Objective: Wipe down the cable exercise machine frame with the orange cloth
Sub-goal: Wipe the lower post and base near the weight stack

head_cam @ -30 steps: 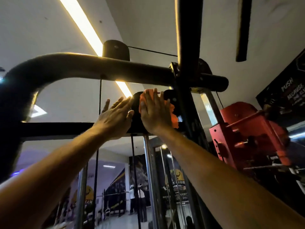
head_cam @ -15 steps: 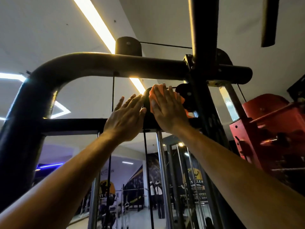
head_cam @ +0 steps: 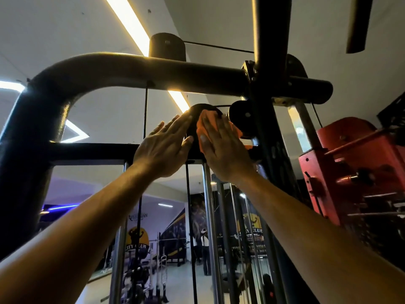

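The black cable machine frame (head_cam: pixel 140 72) arches overhead, with a crossbar (head_cam: pixel 87 152) below it and a pulley housing (head_cam: pixel 205 109) in the middle. My right hand (head_cam: pixel 222 150) lies flat with straight fingers on the orange cloth (head_cam: pixel 209 123), pressing it against the pulley housing. Most of the cloth is hidden under the hand; an orange edge shows to the right. My left hand (head_cam: pixel 163 147) rests flat with straight fingers on the left side of the same housing, just beside the right hand.
A second round pulley (head_cam: pixel 240 116) sits right of the cloth by a black upright post (head_cam: pixel 269 51). A red machine (head_cam: pixel 350 163) stands at right. Chrome guide rods (head_cam: pixel 210 216) and a cable (head_cam: pixel 190 216) run down below my hands. People stand far behind.
The view has shifted, so the frame sits further right and lower in it. Both hands stay flat on the pulley housing; the right hand and cloth have slid slightly downward.
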Demonstrator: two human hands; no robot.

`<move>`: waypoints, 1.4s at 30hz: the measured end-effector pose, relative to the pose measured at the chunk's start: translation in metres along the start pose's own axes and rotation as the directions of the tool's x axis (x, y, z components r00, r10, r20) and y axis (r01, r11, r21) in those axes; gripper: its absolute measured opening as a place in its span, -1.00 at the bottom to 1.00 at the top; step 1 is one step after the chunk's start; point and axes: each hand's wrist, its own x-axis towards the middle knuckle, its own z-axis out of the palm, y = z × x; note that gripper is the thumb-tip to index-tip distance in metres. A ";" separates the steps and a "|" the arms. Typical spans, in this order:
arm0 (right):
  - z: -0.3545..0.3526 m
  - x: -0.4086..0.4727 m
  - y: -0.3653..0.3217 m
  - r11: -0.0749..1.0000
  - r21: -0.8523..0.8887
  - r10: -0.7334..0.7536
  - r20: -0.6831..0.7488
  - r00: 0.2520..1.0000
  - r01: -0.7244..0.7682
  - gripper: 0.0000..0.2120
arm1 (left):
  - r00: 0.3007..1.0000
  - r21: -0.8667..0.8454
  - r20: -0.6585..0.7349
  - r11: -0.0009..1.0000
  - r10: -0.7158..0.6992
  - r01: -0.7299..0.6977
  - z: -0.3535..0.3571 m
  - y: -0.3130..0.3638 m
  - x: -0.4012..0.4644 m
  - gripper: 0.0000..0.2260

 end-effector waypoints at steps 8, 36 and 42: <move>-0.055 -0.027 0.035 0.991 0.108 0.098 -0.179 0.979 -0.080 -0.49 | 0.989 0.065 0.145 0.998 -0.006 -0.004 0.008 0.017 -0.002 -0.35; -0.077 -0.107 0.077 0.990 -0.132 -0.035 0.109 0.993 0.049 -0.39 | 0.977 0.043 0.199 0.995 0.078 -0.088 0.052 0.102 0.006 -0.39; -0.102 -0.078 0.107 0.960 -0.108 0.253 -0.047 0.966 -0.257 -0.40 | 0.991 -0.142 0.111 0.988 0.074 -0.058 0.049 0.113 0.031 -0.38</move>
